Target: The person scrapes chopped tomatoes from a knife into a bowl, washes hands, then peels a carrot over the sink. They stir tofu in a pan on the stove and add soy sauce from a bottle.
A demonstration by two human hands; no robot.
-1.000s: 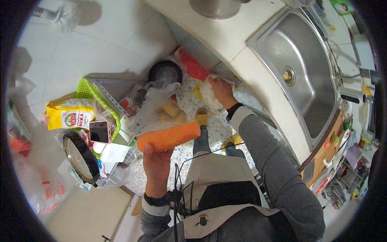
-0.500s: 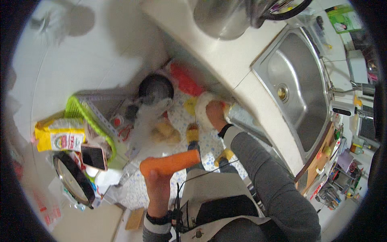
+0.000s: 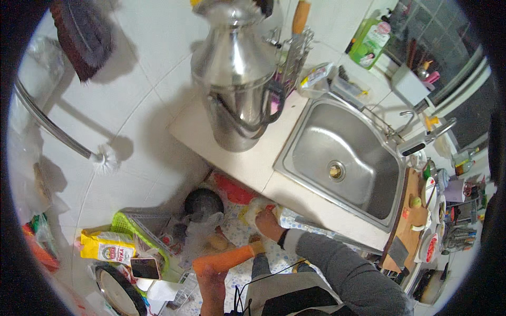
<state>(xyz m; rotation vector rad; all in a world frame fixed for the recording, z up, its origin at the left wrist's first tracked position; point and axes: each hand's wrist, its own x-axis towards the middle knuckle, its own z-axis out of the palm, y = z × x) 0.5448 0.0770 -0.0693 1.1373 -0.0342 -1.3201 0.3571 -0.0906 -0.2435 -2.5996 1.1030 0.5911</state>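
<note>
My left hand (image 3: 212,282) is closed round the lower end of a thick orange carrot (image 3: 227,258), which lies tilted up to the right across my view. My right hand (image 3: 270,225) reaches down beside the counter's front edge. Its fingers look curled at a pale, whitish thing (image 3: 255,211) low by the cabinet; what they hold is too blurred to make out. Near the carrot's far side lies a crumpled clear plastic bag (image 3: 196,238) with tan, roundish things (image 3: 217,242) in or beside it.
A steel sink (image 3: 350,152) is set in the white counter (image 3: 237,163), with a tall metal jug (image 3: 237,100) beside it. A wooden cutting board (image 3: 403,231) lies at the right. Below left are a green basket (image 3: 122,224), a yellow-white packet (image 3: 108,246), a phone (image 3: 145,268) and a dark pot (image 3: 203,201).
My view has tilted up, so the sink, jug and wall show more fully and my hands sit lower in it. The carrot stays in my left hand; my right hand stays low by the cabinet.
</note>
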